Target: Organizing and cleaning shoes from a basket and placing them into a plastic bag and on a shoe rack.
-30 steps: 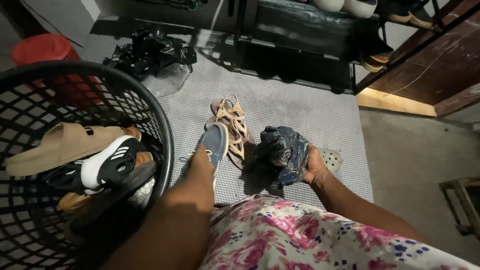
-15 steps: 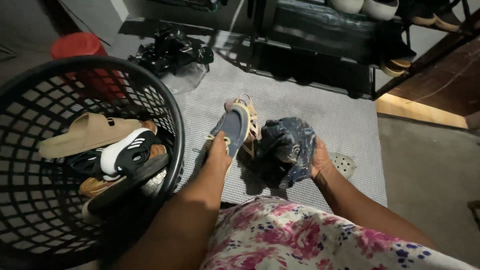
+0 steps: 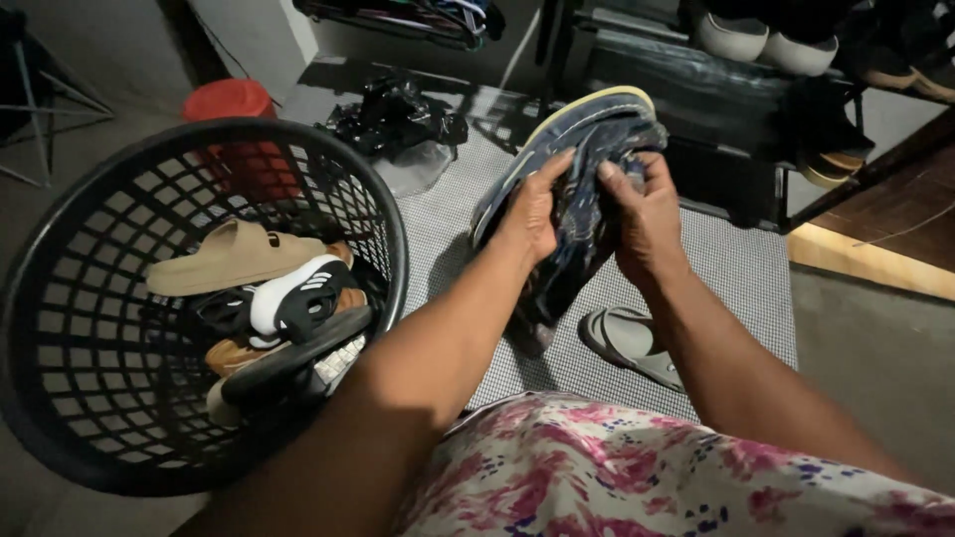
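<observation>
The scene is dim, lit mostly from near the camera so the arms, the mat (image 3: 716, 268) and the basket (image 3: 393, 229) rim stand brightest, while the upper left and shelves sink into murky shadow with soft, slightly blurred, bowed edges.

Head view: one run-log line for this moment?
left hand: grips blue shoe | right hand: presses dark cloth on shoe | black basket: holds shoes, left
</observation>
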